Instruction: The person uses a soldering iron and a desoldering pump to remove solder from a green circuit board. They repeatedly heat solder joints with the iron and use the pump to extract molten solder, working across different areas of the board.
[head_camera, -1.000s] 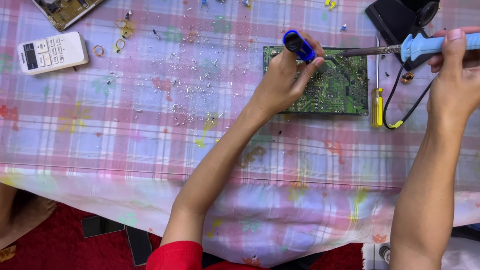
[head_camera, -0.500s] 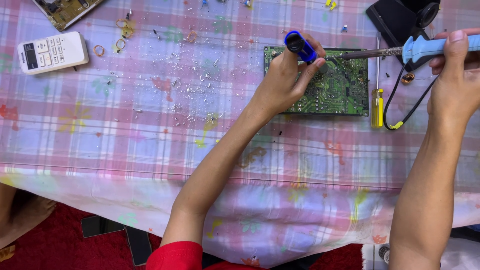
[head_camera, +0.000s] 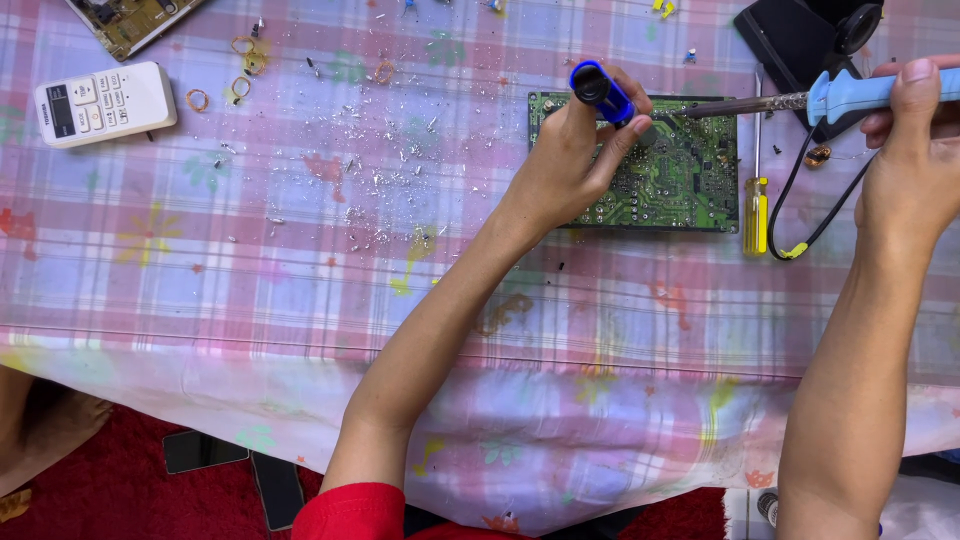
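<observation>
A green circuit board (head_camera: 680, 170) lies on the checked tablecloth at upper right. My left hand (head_camera: 570, 165) rests over its left part and grips a blue and black desoldering pump (head_camera: 600, 92), tip pointing down at the board. My right hand (head_camera: 915, 150) holds a soldering iron by its light blue handle (head_camera: 860, 92); the metal shaft (head_camera: 745, 104) reaches left, and its tip meets the board close to the pump's tip.
A yellow-handled screwdriver (head_camera: 756, 195) lies right of the board, beside the iron's black cable (head_camera: 800, 200). A white remote control (head_camera: 105, 103) and another circuit board (head_camera: 130, 20) sit at upper left. Solder scraps and wire loops (head_camera: 245, 65) litter the cloth. A black object (head_camera: 790, 35) stands at the top right.
The pump and the iron's tip have shifted very slightly over the board. Both hands keep their grips.
</observation>
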